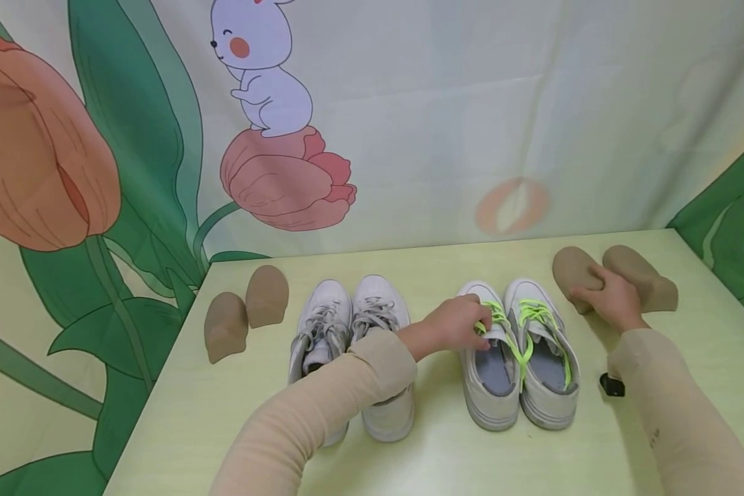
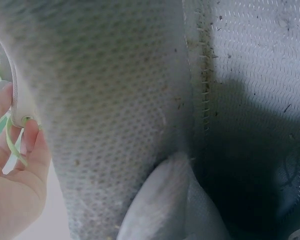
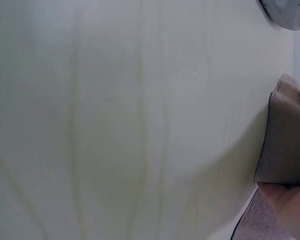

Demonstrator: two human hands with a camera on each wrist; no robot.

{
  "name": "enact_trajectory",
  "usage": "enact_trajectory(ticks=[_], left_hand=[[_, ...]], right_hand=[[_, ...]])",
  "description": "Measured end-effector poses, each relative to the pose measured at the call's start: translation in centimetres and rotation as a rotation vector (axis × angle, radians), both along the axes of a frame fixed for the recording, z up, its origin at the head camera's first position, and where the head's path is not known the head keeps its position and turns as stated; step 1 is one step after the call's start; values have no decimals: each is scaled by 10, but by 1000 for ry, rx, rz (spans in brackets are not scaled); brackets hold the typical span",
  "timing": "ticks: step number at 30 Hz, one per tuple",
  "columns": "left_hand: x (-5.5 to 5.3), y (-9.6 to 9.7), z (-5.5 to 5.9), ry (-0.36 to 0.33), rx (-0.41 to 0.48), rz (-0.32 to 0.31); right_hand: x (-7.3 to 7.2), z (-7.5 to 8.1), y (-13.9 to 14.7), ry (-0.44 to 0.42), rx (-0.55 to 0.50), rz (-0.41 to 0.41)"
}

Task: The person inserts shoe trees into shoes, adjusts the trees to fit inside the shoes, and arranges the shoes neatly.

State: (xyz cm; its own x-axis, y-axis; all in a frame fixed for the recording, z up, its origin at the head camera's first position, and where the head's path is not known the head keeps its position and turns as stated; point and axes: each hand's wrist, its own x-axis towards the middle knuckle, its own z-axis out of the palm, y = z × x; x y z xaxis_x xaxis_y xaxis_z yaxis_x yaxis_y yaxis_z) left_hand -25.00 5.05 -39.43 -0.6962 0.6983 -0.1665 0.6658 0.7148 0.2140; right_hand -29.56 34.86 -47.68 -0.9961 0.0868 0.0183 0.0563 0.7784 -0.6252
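Observation:
My left hand (image 1: 449,325) pinches the lace edge of a white sneaker (image 1: 492,396) with neon-green laces (image 1: 497,313). In the left wrist view, the fingers (image 2: 34,147) are at a lace eyelet. Its mate (image 1: 548,406) stands against it on the right. At the back right, my right hand (image 1: 616,296) grips a brown shoe insert (image 1: 573,270) by its heel end, with fingers on both sides of the insert (image 3: 289,142) in the right wrist view. A second brown insert (image 1: 635,272) lies right beside it, partly behind the hand.
Two white sneakers with grey laces (image 1: 378,303) stand under my left forearm, which covers part of them. Two more brown inserts (image 1: 268,296) lie at the table's left. A printed cloth (image 1: 409,138) hangs behind the pale table (image 1: 446,455). A black object (image 1: 612,386) shows by the right cuff.

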Motion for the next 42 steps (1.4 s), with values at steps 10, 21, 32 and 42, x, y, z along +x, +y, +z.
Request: enact_trajectory(ticks=[10,21,32,42], left_hand=[[-1,1,-2,4,-9,-5],[-1,1,-4,37,-20,-18],[0,0,-3,72,-37,-55],[-1,1,-4,88,-36,-69]], right_hand=[[3,0,1,33,44,15],[7,8,0,23,35,9],[15,21,-1,49,49,15],[29,38,-5,67,6,-5]])
